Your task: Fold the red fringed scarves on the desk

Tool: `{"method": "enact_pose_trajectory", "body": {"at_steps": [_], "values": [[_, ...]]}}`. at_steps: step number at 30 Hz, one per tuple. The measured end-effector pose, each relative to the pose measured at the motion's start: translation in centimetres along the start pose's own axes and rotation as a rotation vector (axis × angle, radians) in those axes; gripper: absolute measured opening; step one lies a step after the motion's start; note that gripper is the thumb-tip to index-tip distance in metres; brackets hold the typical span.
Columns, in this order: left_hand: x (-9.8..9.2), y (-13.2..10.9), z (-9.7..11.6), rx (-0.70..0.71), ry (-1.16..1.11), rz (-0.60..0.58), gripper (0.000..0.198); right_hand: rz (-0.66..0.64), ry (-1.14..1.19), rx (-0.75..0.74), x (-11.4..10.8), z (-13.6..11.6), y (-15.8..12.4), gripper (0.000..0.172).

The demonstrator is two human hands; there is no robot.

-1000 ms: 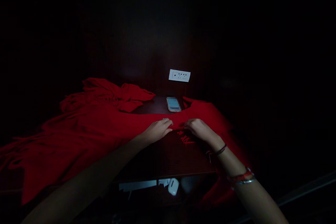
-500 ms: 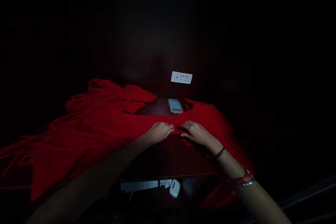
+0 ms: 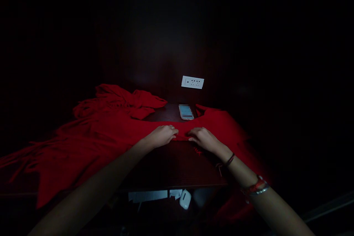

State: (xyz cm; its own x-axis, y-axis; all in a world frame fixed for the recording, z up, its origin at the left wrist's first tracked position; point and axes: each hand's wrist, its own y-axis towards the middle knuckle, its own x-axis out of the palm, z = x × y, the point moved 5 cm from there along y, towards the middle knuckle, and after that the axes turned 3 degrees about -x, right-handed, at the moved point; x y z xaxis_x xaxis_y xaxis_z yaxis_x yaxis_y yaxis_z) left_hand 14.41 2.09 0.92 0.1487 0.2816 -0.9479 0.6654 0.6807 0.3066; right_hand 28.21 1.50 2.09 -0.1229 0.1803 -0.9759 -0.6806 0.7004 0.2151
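Observation:
A red fringed scarf (image 3: pixel 110 132) lies across the dark tabletop (image 3: pixel 166 164), narrowing to a folded band in front of me. My left hand (image 3: pixel 162 135), with a ring on one finger, is closed on the near part of this band. Just to its right, my right hand (image 3: pixel 204 138) has its fingers curled over the same band, thumb at the lower edge. A short stretch of red cloth shows between the two hands. Fringe spreads out at the left, and the right end of the scarf fades into shadow.
A phone (image 3: pixel 186 112) with a lit, blurred screen lies behind the band. A white wall socket (image 3: pixel 193 82) is above it. Bunched red cloth (image 3: pixel 118 97) sits at the back left. Under the tabletop edge are a white earbud case (image 3: pixel 185 199) and papers (image 3: pixel 148 195).
My left hand has slid a little left along the band, widening the gap between the hands. My right hand stays almost in place. The view has shifted slightly.

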Motion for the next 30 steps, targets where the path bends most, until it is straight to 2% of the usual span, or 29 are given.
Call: {"method": "enact_pose_trajectory", "body": {"at_steps": [3,5,8,11,19,22,26,30], "values": [[0.0,0.0,-0.1,-0.002,-0.009,-0.005,0.016,0.025,0.015,-0.112,-0.6,-1.3,1.3,0.031],[-0.1,0.0,-0.3,-0.024,-0.020,-0.002,0.018,0.001,-0.007,-0.127,-0.2,-1.9,2.0,0.027],[-0.6,-0.2,-0.9,-0.083,-0.029,-0.018,0.017,0.003,-0.029,-0.098,0.7,-1.9,2.6,0.020],[-1.2,-0.5,-1.4,-0.070,-0.050,-0.026,0.016,0.062,0.006,-0.065,1.4,-1.3,2.5,0.021],[-1.3,-0.9,-3.3,-0.095,-0.105,-0.069,0.015,0.147,0.067,0.043,1.3,0.1,2.2,0.024],[-1.2,-0.9,-3.3,-0.126,-0.085,-0.092,0.019,0.204,0.096,0.002,1.3,-0.3,2.2,0.023],[-1.1,-0.9,-2.8,-0.131,-0.062,-0.119,0.020,0.299,0.139,-0.097,1.4,-1.4,2.4,0.033],[-1.3,-0.9,-2.8,-0.093,-0.102,-0.112,0.016,0.309,0.188,-0.067,1.6,-1.3,2.6,0.021]]}}
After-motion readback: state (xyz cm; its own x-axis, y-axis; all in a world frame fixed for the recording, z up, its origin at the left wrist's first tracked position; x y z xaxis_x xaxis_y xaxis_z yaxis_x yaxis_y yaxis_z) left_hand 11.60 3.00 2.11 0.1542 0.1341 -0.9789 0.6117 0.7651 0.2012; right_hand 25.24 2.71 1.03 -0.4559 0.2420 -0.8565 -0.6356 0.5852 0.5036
